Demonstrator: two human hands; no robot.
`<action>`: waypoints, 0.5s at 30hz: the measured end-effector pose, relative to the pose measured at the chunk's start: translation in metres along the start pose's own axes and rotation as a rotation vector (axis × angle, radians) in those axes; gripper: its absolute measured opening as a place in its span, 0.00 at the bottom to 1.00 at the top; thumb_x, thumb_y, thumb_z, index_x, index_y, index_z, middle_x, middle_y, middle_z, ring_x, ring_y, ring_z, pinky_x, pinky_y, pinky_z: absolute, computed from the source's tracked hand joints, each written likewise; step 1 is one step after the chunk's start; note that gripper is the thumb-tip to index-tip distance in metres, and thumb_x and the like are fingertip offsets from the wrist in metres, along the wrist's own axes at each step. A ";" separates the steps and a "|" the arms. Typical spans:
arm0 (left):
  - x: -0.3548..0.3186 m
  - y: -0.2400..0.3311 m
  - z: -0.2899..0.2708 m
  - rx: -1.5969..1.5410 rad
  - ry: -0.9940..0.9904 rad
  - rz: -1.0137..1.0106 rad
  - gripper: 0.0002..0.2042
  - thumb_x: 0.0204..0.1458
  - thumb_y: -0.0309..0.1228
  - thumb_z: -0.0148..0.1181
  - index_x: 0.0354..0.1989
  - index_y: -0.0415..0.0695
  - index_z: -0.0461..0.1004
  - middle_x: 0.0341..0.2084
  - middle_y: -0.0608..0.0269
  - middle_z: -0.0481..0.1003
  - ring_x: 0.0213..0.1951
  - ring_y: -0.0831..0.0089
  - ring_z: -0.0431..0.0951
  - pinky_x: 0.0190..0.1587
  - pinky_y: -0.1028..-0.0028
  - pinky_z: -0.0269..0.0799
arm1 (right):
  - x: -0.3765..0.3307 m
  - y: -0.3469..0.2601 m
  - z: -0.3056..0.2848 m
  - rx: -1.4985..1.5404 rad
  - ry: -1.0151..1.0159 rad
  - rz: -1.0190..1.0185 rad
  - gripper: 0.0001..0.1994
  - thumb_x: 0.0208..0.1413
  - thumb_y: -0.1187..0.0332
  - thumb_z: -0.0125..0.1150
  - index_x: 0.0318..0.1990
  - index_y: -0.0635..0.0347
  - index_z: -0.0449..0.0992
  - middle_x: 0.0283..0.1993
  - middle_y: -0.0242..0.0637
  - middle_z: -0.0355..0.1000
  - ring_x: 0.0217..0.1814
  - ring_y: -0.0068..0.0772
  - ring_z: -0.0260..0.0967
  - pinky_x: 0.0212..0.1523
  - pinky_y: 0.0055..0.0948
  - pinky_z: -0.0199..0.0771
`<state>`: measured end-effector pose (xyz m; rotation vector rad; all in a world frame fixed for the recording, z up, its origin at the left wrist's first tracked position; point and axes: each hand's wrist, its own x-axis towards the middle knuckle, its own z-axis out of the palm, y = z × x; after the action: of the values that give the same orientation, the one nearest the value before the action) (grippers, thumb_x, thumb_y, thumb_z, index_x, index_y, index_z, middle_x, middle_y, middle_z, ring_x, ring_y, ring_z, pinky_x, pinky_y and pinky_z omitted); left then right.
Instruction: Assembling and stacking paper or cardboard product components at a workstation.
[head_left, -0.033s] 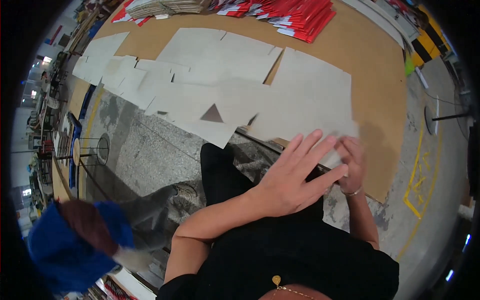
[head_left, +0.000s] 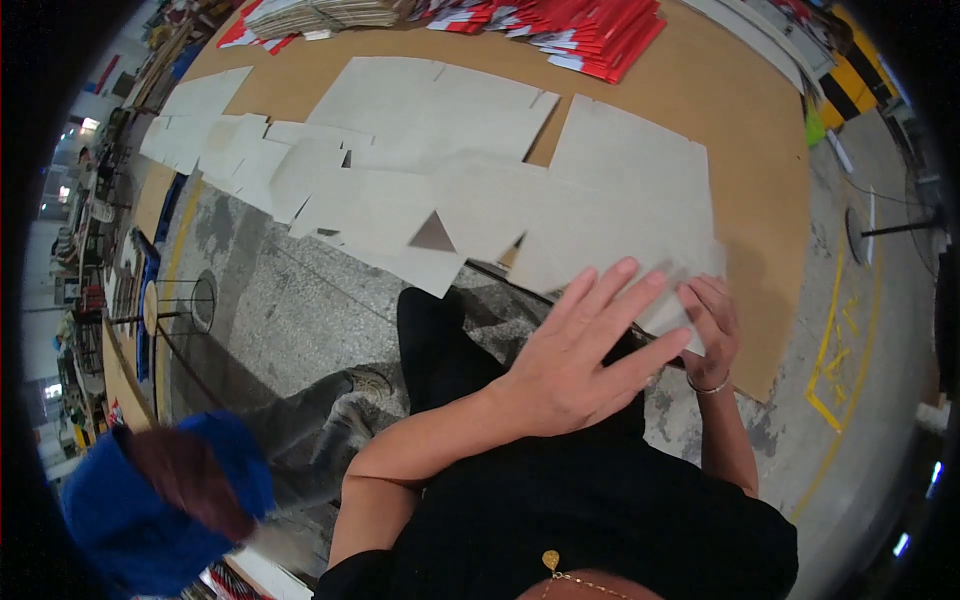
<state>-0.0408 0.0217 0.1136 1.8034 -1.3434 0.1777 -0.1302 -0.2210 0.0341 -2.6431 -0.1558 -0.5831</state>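
From the head camera, your left hand (head_left: pixel 580 365) is spread flat, fingers splayed and gripping nothing, pressing down on the near corner of a large pale grey flat cardboard sheet (head_left: pixel 630 200). Your right hand (head_left: pixel 708 320) curls at that same corner, fingertips pinching the sheet's edge where it hangs just past the rim of the brown board counter (head_left: pixel 760 150).

The sheet lies on the counter, overlapping other pale cut cardboard blanks (head_left: pixel 380 190) spread to your left. It looks light and thin, stiff enough to stay flat yet likely to bend or crease if you lift it by one corner; take it along an edge with both hands. Red and white stacked flat cartons (head_left: pixel 590 35) sit at the counter's far side, well apart.
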 end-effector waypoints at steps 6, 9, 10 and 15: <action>0.003 -0.018 0.034 0.029 0.005 -0.073 0.27 0.45 0.31 0.65 0.58 0.51 0.71 0.62 0.44 0.61 0.62 0.40 0.62 0.61 0.47 0.60 | -0.040 0.015 0.009 -0.045 0.022 -0.109 0.16 0.48 0.66 0.56 0.44 0.58 0.81 0.47 0.39 0.76 0.53 0.45 0.72 0.58 0.48 0.69; -0.001 -0.005 0.034 -0.093 -0.122 0.103 0.24 0.46 0.29 0.62 0.55 0.52 0.74 0.59 0.53 0.66 0.61 0.47 0.65 0.60 0.48 0.62 | -0.051 0.013 0.009 0.196 0.106 0.028 0.13 0.47 0.69 0.59 0.41 0.59 0.81 0.46 0.40 0.76 0.53 0.43 0.72 0.59 0.48 0.68; -0.007 -0.010 0.028 -0.069 -0.125 0.092 0.24 0.46 0.29 0.62 0.55 0.52 0.74 0.59 0.53 0.66 0.61 0.47 0.65 0.60 0.48 0.62 | -0.059 0.018 0.009 0.167 0.127 -0.006 0.12 0.47 0.70 0.60 0.39 0.59 0.81 0.45 0.40 0.76 0.52 0.44 0.73 0.59 0.48 0.69; -0.080 -0.053 -0.001 -0.073 0.346 -0.256 0.09 0.55 0.23 0.52 0.44 0.42 0.70 0.39 0.56 0.72 0.40 0.62 0.73 0.43 0.67 0.71 | -0.066 0.025 -0.003 0.134 0.195 0.028 0.09 0.45 0.73 0.62 0.36 0.59 0.81 0.42 0.40 0.77 0.48 0.45 0.74 0.56 0.46 0.71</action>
<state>-0.0289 0.0826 0.0408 1.7680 -0.8599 0.2834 -0.1866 -0.2459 -0.0007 -2.4398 -0.0959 -0.7878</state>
